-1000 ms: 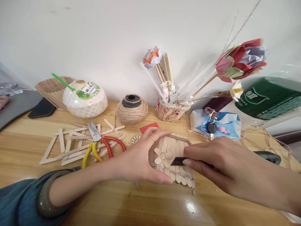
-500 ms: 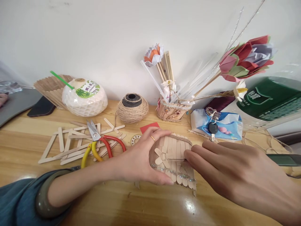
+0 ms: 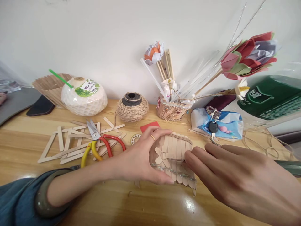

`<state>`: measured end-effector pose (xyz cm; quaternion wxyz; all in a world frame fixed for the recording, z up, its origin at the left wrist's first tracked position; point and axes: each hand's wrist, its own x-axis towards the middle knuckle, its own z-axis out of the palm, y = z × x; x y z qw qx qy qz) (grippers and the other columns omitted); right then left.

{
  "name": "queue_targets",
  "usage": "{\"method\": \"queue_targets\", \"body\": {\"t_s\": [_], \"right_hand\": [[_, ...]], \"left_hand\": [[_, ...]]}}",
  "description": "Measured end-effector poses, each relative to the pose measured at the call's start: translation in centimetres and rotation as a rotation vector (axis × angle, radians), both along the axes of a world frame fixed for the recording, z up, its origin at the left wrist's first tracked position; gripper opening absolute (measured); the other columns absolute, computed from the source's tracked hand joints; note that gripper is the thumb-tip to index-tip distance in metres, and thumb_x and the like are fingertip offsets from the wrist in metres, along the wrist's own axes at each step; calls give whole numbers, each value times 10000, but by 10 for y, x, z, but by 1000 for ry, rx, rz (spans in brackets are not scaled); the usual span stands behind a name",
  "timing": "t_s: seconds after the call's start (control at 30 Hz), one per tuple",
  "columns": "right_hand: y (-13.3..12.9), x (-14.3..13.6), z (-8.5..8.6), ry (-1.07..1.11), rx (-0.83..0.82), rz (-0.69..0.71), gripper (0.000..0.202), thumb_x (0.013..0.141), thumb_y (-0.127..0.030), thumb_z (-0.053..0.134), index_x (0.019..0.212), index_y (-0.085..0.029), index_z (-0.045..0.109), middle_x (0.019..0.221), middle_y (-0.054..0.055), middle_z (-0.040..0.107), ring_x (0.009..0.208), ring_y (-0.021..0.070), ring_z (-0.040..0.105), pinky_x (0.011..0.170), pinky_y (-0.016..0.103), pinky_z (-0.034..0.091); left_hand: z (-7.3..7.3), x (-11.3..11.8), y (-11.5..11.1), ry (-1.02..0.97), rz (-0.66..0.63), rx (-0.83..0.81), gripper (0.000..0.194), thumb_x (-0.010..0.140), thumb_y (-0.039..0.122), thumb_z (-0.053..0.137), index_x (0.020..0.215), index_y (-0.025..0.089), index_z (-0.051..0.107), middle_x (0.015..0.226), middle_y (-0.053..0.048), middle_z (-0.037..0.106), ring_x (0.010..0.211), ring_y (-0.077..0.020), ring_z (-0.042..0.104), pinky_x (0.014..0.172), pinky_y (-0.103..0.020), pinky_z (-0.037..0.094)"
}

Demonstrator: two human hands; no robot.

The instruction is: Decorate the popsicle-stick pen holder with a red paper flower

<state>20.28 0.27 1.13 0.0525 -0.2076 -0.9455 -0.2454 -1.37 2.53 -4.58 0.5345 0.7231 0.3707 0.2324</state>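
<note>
My left hand (image 3: pixel 143 160) is wrapped around a holder made of wooden craft sticks (image 3: pixel 180 147), its thumb along the near edge and its fingers over the far edge. A flower of short rounded stick pieces (image 3: pixel 162 155) sits on the holder's face. Twine runs round one end, and a glittery trim crosses the near part. From the flower, a thin brown strand (image 3: pixel 176 159) stretches to the fingertips of my right hand (image 3: pixel 235 175). Those fingers are pinched together at the holder's right side, closed on the strand's end; the tips are partly hidden.
Red-and-yellow-handled scissors (image 3: pixel 98 141) lie on loose craft sticks (image 3: pixel 68 147) at left. Behind stand a white coconut (image 3: pixel 83 102), a twine spool (image 3: pixel 132 108) and a decorated holder with paper flowers (image 3: pixel 174 110). A tissue pack (image 3: pixel 225 125) and large bottle (image 3: pixel 270 97) are at right.
My right hand has shifted slightly right and down, its fingertips staying by the strand. My left hand keeps its grip, and the holder has barely moved.
</note>
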Motion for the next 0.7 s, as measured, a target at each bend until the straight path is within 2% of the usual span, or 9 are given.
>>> {"method": "queue_targets", "body": {"t_s": [0.23,0.33,0.47,0.7], "right_hand": [[-7,-4,1,-81,65,-99,296,787,17,319,704,-231,459,535,-14,479,470,196,387,512,339,169],[-5,-5,5,-94,71,-78,314,772,27,301,688,-229,463,530,-8,489,450,196,405,503,341,158],[0,-5,10,-141,-12,-47,309,763,30,308,690,-225,466,539,-7,496,439,191,430,491,337,151],[4,-3,7,-124,-56,-33,301,751,38,313,701,-227,446,541,-8,490,429,191,434,486,337,139]], "left_hand": [[-2,0,-2,1,4,-23,942,550,391,819,1341,287,319,1404,-92,234,1319,-327,282,1102,-524,215],[-2,0,-2,-29,6,-13,915,552,374,821,1324,287,338,1387,-89,263,1320,-334,283,1101,-529,213],[-2,-1,-2,-33,0,-3,898,552,335,820,1319,295,355,1379,-82,284,1322,-333,285,1103,-528,212],[0,-1,0,3,2,-14,942,533,323,831,1344,286,355,1398,-92,270,1334,-328,272,1104,-503,232]]}}
